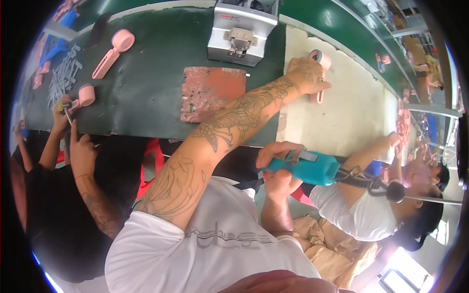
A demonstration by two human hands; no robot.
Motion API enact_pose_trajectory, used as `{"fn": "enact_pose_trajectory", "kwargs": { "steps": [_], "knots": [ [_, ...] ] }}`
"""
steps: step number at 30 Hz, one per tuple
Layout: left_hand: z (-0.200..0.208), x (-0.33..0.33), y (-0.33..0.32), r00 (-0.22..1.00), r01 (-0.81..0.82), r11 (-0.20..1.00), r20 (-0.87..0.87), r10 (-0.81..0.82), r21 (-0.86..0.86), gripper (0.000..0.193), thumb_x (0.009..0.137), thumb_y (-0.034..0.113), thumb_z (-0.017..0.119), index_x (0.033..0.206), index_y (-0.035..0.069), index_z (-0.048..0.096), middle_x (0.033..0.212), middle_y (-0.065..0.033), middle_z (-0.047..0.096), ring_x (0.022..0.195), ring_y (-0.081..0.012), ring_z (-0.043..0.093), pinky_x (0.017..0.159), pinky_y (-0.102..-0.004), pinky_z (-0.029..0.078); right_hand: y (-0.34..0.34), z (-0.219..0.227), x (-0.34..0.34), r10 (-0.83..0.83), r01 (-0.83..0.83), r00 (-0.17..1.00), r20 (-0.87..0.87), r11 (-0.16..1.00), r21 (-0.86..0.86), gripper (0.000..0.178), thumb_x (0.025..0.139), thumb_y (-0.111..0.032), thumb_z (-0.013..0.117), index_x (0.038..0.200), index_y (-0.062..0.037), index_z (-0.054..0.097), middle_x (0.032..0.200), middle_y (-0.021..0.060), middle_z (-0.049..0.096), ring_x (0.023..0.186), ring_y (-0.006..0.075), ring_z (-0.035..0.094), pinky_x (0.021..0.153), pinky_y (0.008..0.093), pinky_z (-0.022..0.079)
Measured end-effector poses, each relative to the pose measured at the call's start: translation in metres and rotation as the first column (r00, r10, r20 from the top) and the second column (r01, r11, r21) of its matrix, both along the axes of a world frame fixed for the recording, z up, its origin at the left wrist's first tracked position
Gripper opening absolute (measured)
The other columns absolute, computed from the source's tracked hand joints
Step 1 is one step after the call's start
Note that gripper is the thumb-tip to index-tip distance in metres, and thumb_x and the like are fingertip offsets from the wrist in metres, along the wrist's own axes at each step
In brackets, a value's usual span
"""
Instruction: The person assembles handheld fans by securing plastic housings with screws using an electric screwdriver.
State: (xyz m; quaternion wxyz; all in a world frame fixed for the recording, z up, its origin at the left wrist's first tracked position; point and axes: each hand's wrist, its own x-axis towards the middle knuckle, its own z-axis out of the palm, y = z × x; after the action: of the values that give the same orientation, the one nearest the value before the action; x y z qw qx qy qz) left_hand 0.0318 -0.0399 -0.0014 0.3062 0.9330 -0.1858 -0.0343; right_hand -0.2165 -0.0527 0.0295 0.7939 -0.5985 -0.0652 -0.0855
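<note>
My left hand [307, 76] reaches across the bench to the right and is closed around a pink part [321, 59] with a round head and a slim slotted handle. The handle's lower end pokes out below my fingers, over a cream-coloured sheet [342, 102]. In front of my body, near the bench edge, my right hand [278, 179] grips a teal powered screwdriver [317, 169] with a grey lever on its side. The tool lies nearly sideways, a dark cord leaving its right end. My fingers hide its other end.
A grey box-shaped machine [239, 34] stands at the back, behind a worn reddish pad [212, 94]. Another pink part [114, 54] lies to the left, near a pile of grey strips [63, 74]. Co-workers sit on both sides; the left one's hands [80, 149] work on a pink piece [86, 95].
</note>
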Motion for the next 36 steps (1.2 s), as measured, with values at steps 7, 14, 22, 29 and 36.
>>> {"fn": "enact_pose_trajectory", "kwargs": {
  "steps": [7,14,22,29,36],
  "knots": [
    [0.006,-0.024,0.047,0.993,-0.043,0.994,0.109,0.055,-0.104,0.034,0.089,0.043,0.062,0.088,0.011,0.073,0.101,-0.0121,0.071,0.099,-0.0328,0.068,0.086,-0.0471,0.054,-0.019,0.002,0.014,-0.089,0.097,0.995,0.050,0.979,-0.181,0.080,0.089,-0.071,0.067,0.101,0.0071,0.054,0.068,0.0099,0.058,0.058,0.0202,0.058,0.051,0.0311,0.048],
    [0.022,-0.113,0.156,0.932,0.142,0.956,0.361,-0.042,-0.255,0.021,0.081,0.023,0.074,0.094,0.008,0.071,0.091,-0.0045,0.062,0.089,-0.0261,0.066,0.071,-0.0415,0.056,-0.005,0.004,0.035,-0.048,0.048,0.999,0.002,0.986,-0.159,0.081,0.088,-0.070,0.069,0.107,0.0078,0.052,0.069,0.0111,0.058,0.058,0.0214,0.058,0.052,0.0325,0.048],
    [0.005,-0.149,0.210,0.930,0.088,0.984,0.367,-0.025,-0.156,0.025,0.082,0.021,0.076,0.104,0.010,0.073,0.106,-0.0063,0.065,0.102,-0.0295,0.062,0.089,-0.0417,0.049,0.029,0.026,0.088,0.051,-0.053,0.988,0.144,0.999,0.010,0.087,0.091,-0.076,0.059,0.116,0.0068,0.053,0.071,0.0098,0.059,0.061,0.0202,0.059,0.059,0.0335,0.051],
    [-0.011,-0.148,0.205,0.910,0.110,0.960,0.414,0.008,-0.259,0.027,0.086,0.026,0.076,0.105,0.007,0.071,0.111,-0.0068,0.067,0.104,-0.0307,0.062,0.089,-0.0429,0.050,0.054,0.028,0.114,0.025,-0.016,0.985,0.168,0.998,-0.059,0.089,0.088,-0.078,0.059,0.117,0.0059,0.052,0.070,0.0103,0.057,0.060,0.0214,0.058,0.052,0.0317,0.046],
    [-0.011,-0.144,0.204,0.914,0.129,0.940,0.405,0.010,-0.316,0.029,0.085,0.027,0.079,0.102,0.006,0.071,0.111,-0.0089,0.067,0.104,-0.0315,0.062,0.088,-0.0429,0.052,0.055,0.022,0.120,-0.008,0.021,0.988,0.155,0.997,-0.078,0.087,0.089,-0.077,0.060,0.115,0.0047,0.051,0.070,0.0104,0.057,0.058,0.0210,0.058,0.045,0.0279,0.041]
  ]
}}
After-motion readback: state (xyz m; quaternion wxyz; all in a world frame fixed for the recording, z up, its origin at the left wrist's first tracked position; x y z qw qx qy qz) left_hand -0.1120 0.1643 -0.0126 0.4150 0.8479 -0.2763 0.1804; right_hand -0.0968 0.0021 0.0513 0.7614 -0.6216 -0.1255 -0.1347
